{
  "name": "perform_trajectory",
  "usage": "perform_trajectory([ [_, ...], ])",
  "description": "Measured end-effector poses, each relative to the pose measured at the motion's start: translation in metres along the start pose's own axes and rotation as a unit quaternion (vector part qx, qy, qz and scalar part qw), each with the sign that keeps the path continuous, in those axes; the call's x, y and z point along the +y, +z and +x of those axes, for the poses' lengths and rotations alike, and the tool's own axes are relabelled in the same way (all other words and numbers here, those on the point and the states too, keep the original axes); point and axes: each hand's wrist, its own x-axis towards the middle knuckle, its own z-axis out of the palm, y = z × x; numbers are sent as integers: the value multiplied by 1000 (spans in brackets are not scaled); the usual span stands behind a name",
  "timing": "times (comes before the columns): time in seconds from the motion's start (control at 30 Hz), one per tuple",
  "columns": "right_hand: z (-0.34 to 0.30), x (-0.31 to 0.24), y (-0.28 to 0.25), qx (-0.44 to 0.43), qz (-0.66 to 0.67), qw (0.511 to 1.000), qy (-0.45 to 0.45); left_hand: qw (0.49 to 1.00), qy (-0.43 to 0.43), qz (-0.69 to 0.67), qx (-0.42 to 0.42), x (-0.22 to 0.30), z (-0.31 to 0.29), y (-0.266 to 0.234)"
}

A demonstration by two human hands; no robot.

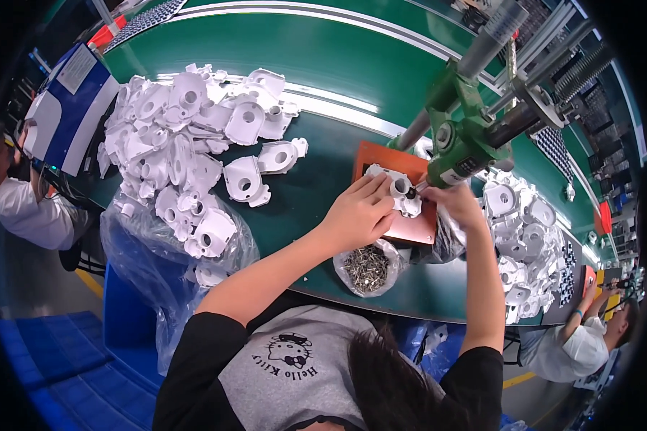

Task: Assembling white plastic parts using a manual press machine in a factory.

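A white plastic housing (412, 207) with a round collar lies on the orange base plate (363, 154) of a green bench press (459, 133). My left hand (361, 214) grips the housing from its left side, fingers laid over its edge. At the housing's right side my right hand (456, 203) is closed in a pinch, beside a small dark piece (411, 192) at the collar. What its fingertips hold is too small to make out. Just below the plate, an open plastic bag of small metal pins (366, 269) sits near my left wrist.
White plastic housings (172, 122) are heaped at left, partly over a clear plastic bag (140, 244) and blue bin (126, 309). More housings (528, 230) lie at right. A blue-and-white machine (72, 108) stands far left. Co-workers (32, 208) sit at both sides.
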Motion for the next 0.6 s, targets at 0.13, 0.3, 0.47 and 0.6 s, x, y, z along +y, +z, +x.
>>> perform_trajectory([
  [0.13, 69, 41, -122, 81, 102, 971, -202, 999, 16, -19, -22, 4, 3, 7],
  [0.3, 214, -94, -209, -384, 339, 821, -251, 1000, 9, -6, -21, 3, -1, 1],
  [0.47, 87, -135, -169, 80, 127, 950, -273, 1000, 10, 22, -19, 5, 3, -2],
  [0.6, 28, -199, -164, 399, 33, 834, -380, 999, 5, 28, -36, 4, 3, 0],
])
